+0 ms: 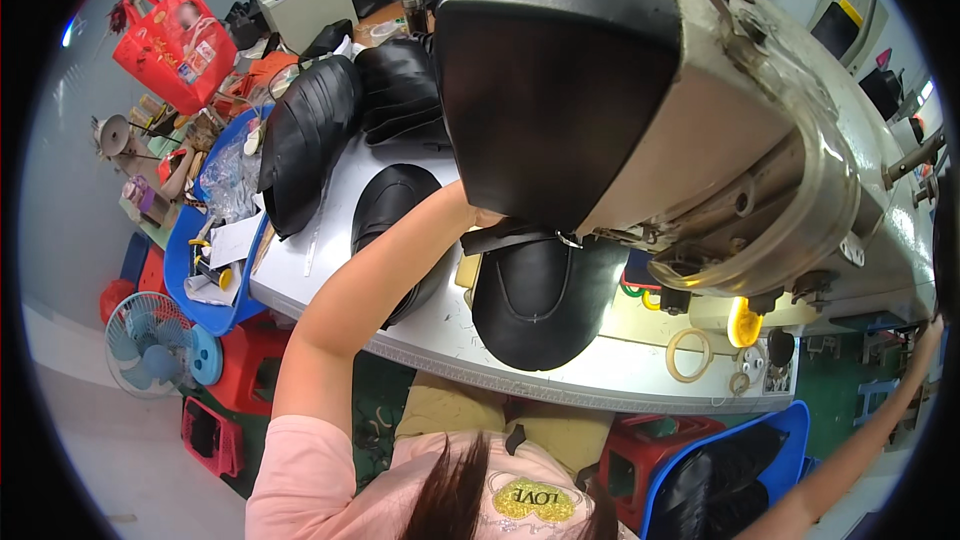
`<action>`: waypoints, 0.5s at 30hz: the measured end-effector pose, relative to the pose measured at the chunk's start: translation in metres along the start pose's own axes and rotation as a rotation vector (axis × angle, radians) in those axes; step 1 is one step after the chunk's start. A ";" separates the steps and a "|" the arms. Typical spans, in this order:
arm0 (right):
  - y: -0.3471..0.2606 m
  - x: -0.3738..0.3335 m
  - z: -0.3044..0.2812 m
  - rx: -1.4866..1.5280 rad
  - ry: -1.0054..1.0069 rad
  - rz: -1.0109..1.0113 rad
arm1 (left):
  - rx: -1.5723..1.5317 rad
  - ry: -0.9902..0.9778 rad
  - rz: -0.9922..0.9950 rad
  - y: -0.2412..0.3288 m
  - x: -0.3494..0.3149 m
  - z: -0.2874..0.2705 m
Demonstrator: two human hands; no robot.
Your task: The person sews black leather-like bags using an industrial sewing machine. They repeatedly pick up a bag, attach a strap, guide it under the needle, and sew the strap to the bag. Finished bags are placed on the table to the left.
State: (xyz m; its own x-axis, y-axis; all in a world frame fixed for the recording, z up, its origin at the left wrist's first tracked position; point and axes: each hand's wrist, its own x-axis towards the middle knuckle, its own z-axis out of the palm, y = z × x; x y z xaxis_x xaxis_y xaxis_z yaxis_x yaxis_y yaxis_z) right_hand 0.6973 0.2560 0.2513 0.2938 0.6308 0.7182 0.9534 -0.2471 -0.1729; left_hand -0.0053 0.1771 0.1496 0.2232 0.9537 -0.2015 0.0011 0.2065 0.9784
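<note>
A black leather shoe upper [535,315] with a curved seam lies under the head of a sewing machine [700,130], its rounded end toward me. My left hand [485,219] reaches in behind the dark machine head, beside a black strap-like piece [510,236] at the upper's far edge. Its fingers are mostly hidden there. Far to the right, my right arm stretches out, and my right hand [934,328] is by a dark round part at the machine's end. The picture's rim cuts off its fingers. Left of the upper, another black leather piece [398,202] lies partly under my left forearm.
Stacked black uppers [312,135] lie on the white table [445,345]. At left stand a blue tray [188,285], a fan [150,345] and a red stool [240,365]. A tape roll [672,358] lies right of the work. A blue bin [655,500] holds black pieces below.
</note>
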 end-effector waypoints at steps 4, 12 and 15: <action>0.135 -0.083 0.150 0.277 0.427 -0.346 | -0.009 -0.044 0.003 0.000 0.010 0.005; 0.012 -0.066 0.039 0.660 0.316 0.111 | -0.021 0.003 -0.002 -0.004 0.001 0.001; 0.041 -0.026 0.008 0.560 0.229 0.153 | -0.041 -0.014 0.006 -0.004 0.007 0.001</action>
State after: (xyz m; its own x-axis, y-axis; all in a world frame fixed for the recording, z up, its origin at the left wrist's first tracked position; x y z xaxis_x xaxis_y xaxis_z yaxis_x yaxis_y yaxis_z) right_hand 0.7293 0.2351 0.2199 0.4665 0.4300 0.7729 0.8113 0.1400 -0.5676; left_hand -0.0022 0.1831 0.1447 0.2366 0.9519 -0.1947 -0.0402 0.2098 0.9769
